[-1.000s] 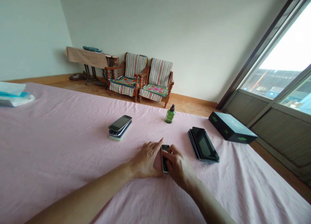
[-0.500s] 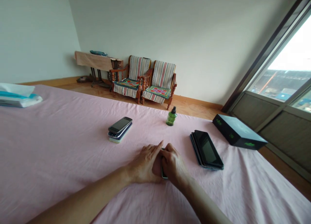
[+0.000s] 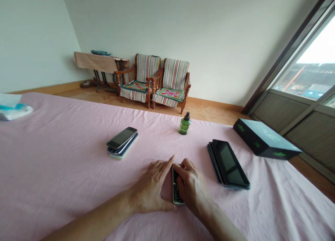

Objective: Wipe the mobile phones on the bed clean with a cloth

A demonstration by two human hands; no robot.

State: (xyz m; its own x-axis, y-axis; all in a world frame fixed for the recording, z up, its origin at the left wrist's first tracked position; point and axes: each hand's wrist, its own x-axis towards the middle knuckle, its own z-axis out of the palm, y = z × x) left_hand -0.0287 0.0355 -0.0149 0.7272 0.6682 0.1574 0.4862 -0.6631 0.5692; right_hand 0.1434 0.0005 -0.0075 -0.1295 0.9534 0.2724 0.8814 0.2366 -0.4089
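A small dark keypad phone lies on the pink sheet between my hands. My left hand rests flat beside its left edge, fingers stretched out and touching it. My right hand curls over the phone's right side, fingertips pressed on its top end. A stack of phones lies to the far left of my hands. Another stack of larger dark phones lies to the right.
A green spray bottle stands beyond my hands. A black box sits at the right edge of the sheet. A tissue pack lies far left. Two striped wooden chairs and a small table stand by the wall.
The camera view has shifted a little. My right hand has slid aside, so more of the keypad phone shows between my hands than half a second ago.
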